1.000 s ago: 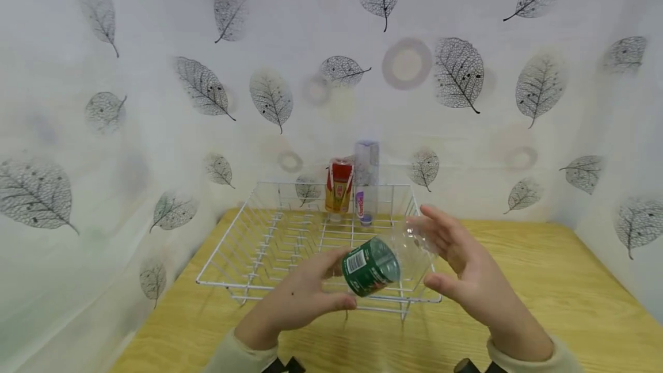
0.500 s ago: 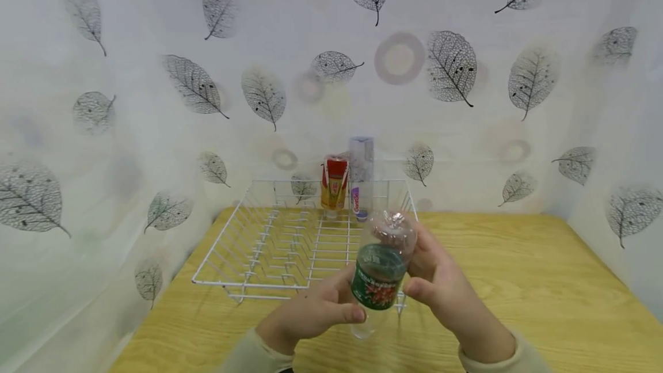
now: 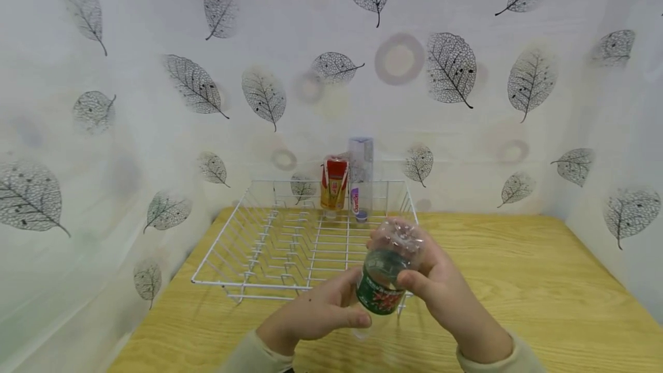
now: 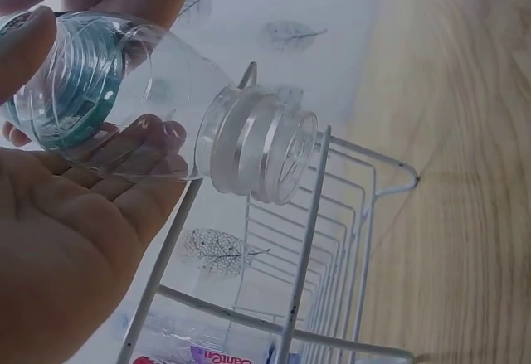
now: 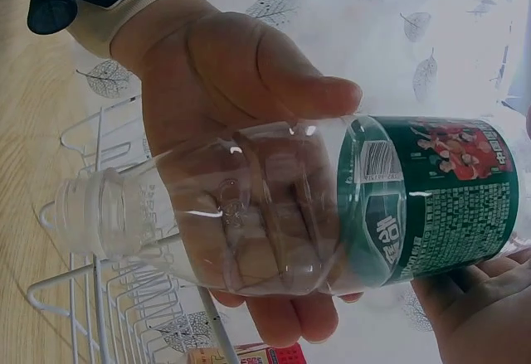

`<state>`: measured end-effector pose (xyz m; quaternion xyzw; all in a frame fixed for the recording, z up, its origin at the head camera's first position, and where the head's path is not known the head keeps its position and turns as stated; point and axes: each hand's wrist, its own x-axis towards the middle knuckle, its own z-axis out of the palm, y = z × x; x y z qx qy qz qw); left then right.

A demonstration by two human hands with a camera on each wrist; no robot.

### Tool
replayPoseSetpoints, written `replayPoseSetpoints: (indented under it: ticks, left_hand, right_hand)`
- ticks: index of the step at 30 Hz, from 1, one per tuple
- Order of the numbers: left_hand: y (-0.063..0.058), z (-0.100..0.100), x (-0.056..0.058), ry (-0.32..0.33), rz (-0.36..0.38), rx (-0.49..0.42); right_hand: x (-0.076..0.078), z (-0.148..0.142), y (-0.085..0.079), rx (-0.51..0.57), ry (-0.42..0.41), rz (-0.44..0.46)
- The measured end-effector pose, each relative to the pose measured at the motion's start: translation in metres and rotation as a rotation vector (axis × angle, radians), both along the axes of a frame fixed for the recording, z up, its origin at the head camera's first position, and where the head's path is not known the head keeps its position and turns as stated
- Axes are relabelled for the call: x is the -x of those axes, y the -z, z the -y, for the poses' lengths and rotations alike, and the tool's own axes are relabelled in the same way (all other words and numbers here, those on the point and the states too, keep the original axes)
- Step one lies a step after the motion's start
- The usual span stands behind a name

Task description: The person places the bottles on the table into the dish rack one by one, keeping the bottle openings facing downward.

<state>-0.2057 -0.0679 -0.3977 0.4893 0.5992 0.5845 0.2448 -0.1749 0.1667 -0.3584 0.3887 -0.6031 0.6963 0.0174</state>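
A clear plastic bottle (image 3: pixel 380 289) with a green label is held upside down, its base up and its uncapped mouth downward. My right hand (image 3: pixel 440 284) grips it near the base, thumb over the front by the label. My left hand (image 3: pixel 323 309) is round the lower part, with fingers behind it and thumb at its left side. In the left wrist view the open neck (image 4: pixel 257 144) points right, past the left fingers. Through the clear plastic in the right wrist view, the left fingers (image 5: pixel 278 318) pass behind the bottle; its printed label (image 5: pixel 448 190) faces the camera.
Behind the hands, a white wire rack (image 3: pixel 248 285) stands on the wooden table (image 3: pixel 507 281). At its back, a red and yellow bottle (image 3: pixel 334 186) and a tall clear bottle (image 3: pixel 361 171) stand upside down. A leaf-patterned curtain (image 3: pixel 321 16) closes off the back and sides.
The bottle has turned from tilted sideways to base up, moving slightly right and down. The right hand, spread beside it earlier, now grips its upper part. The rack and its bottles stay put.
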Motion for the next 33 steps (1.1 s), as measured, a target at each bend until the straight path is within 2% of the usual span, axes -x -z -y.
replayPoseSetpoints:
  ticks: [5, 8, 12, 15, 18, 22, 25, 29, 33]
  left_hand:
    - [-0.002, 0.003, -0.002, -0.111, -0.035, 0.088]
    - [-0.005, 0.009, -0.001, -0.182, -0.023, 0.14]
    - [-0.012, 0.02, 0.004, -0.307, -0.036, 0.2]
    - [-0.017, 0.035, 0.011, -0.428, -0.092, 0.272]
    - [-0.021, 0.055, 0.022, -0.567, -0.162, 0.353]
    - [-0.027, 0.09, 0.038, -0.824, -0.297, 0.511]
    - [-0.029, 0.123, 0.048, -0.976, -0.34, 0.618]
    - [-0.026, 0.168, 0.059, -1.069, -0.284, 0.661]
    - [-0.018, 0.199, 0.066, -1.105, -0.235, 0.702]
  right_hand:
    - [0.0, -0.003, -0.003, -0.025, 0.026, -0.004]
    - [-0.001, -0.007, -0.005, -0.048, 0.056, 0.0]
    - [-0.001, -0.012, -0.008, -0.073, 0.1, -0.014]
    - [0.001, -0.016, -0.009, -0.078, 0.118, -0.033]
    - [0.003, -0.018, -0.011, -0.086, 0.142, -0.06]
    - [0.005, -0.021, -0.013, -0.074, 0.155, -0.077]
    - [0.006, -0.023, -0.013, -0.055, 0.139, -0.071]
    - [0.006, -0.025, -0.014, -0.052, 0.128, -0.069]
    - [0.006, -0.027, -0.014, -0.058, 0.125, -0.073]
